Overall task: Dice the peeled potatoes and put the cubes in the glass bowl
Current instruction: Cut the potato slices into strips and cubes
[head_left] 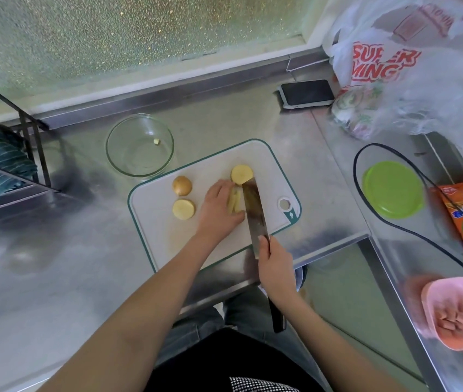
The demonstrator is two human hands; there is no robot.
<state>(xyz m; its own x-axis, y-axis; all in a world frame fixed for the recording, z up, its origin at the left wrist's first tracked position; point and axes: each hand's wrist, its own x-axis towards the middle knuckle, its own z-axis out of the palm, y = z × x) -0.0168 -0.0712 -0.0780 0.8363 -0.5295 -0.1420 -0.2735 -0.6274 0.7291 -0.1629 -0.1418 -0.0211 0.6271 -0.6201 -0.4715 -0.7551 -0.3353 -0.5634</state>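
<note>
Left hand (219, 206) presses curled fingers onto potato slices (234, 202) mid cutting board (213, 199), grasping them. Right hand (274, 264) clenched round cleaver (254, 213), blade against slices. Three potato pieces (183, 209) elsewhere on board. Glass bowl (139, 145) just beyond board's far-left corner on desk, one cube (156, 141) inside.
</note>
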